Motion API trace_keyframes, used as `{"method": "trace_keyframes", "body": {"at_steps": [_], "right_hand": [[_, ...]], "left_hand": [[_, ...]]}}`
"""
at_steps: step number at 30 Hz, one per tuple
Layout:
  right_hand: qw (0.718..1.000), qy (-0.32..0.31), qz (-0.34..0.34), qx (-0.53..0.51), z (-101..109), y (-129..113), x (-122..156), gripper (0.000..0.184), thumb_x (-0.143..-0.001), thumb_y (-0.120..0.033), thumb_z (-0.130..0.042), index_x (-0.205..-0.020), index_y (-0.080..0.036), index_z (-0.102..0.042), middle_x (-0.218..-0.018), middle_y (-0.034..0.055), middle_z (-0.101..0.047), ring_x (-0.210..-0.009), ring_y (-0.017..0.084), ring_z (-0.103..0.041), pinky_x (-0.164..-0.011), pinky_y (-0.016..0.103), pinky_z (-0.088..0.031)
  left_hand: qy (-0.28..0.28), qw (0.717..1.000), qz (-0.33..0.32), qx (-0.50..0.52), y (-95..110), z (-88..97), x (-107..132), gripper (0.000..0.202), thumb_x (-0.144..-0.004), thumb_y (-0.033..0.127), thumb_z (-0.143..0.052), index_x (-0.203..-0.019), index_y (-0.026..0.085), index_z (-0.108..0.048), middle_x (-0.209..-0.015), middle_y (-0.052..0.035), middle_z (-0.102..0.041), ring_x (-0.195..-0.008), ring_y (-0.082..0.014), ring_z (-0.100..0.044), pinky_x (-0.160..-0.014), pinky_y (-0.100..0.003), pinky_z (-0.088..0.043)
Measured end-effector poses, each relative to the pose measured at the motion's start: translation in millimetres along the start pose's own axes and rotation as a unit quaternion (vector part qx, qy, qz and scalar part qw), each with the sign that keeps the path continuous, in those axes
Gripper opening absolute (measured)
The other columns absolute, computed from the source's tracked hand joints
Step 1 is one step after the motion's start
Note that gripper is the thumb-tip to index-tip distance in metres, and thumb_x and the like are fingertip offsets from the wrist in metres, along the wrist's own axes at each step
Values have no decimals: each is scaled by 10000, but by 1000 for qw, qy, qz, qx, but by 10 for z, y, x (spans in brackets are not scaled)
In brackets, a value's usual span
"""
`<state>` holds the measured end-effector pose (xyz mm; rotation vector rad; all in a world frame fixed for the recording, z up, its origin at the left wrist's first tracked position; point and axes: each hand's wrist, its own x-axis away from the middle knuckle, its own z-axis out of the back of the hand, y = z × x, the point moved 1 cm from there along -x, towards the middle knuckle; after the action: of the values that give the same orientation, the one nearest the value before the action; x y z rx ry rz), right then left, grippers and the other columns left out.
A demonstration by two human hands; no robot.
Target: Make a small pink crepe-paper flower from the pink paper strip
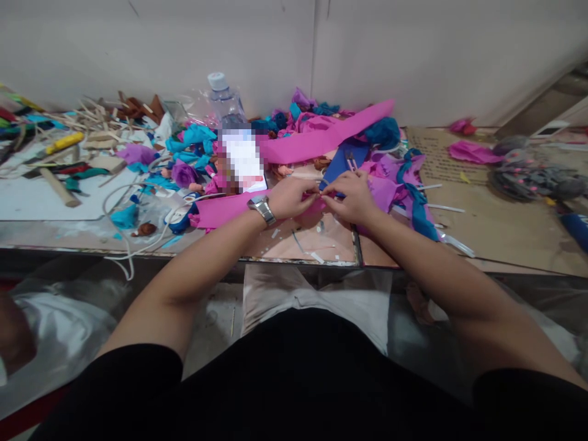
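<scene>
My left hand [291, 199], with a metal watch [262, 210] on its wrist, is closed at the middle of the table. My right hand [353, 196] meets it there, thumb and fingers pinched together. The fingertips nearly touch; whatever small thing lies between them is hidden. A thin pale curved piece [323, 180] shows just above the fingertips. Beside my left wrist lies a pink paper strip [225, 211]. Behind both hands stretches a longer pink strip [326, 142], and a blue sheet [340, 164] lies near my right hand with a small pronged metal tool [351, 162] on it.
A lit phone [244, 156] leans against a clear bottle [225, 101]. Crumpled blue and purple paper [186, 173] and a white cable [108, 205] lie left. Farther left are wooden sticks and a yellow-handled tool [64, 143]. Cardboard [463, 226] covers the right side.
</scene>
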<state>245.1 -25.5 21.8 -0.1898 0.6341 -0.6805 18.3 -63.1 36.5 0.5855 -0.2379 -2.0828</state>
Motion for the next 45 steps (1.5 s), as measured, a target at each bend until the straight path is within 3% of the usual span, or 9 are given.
{"method": "trace_keyframes", "body": {"at_steps": [9, 18, 32, 45], "right_hand": [[1000, 4, -18, -21, 12, -32, -11, 196, -972, -390, -694, -943, -242, -819, -1033, 90, -855, -1078, 330, -659, -1067, 553, -324], [999, -3, -25, -29, -22, 2, -14, 148, -970, -331, -693, -988, -241, -810, -1042, 82, -837, -1085, 334, -657, -1095, 557, -338], [999, -42, -21, -10, -34, -67, -27, 111, -972, -287, -593, -915, -229, -669, -1006, 103, -797, -1080, 329, -628, -1019, 511, -319], [999, -33, -5, -31, -45, -30, -4, 141, -970, -346, -611, -953, -229, -687, -1025, 101, -804, -1086, 334, -624, -1028, 528, -309]], "left_hand": [[16, 1000, -3, 1, 64, 17, 14, 233, -1003, 294, -609, -1073, 222, -820, -1022, -86, -834, -951, -233, -730, -867, -362, -505], [10, 1000, 5, -29, 95, 37, 20, 321, -1051, 387, -551, -1088, 207, -815, -1057, -102, -834, -954, -257, -731, -827, -371, -478], [2, 999, -4, -46, 142, 24, 29, 308, -1062, 340, -572, -1188, 228, -830, -1123, -86, -848, -1052, -267, -762, -853, -361, -503], [14, 999, -19, -38, 85, -2, 25, 294, -1017, 313, -594, -1104, 191, -846, -1014, -95, -845, -941, -247, -750, -840, -358, -499]]}}
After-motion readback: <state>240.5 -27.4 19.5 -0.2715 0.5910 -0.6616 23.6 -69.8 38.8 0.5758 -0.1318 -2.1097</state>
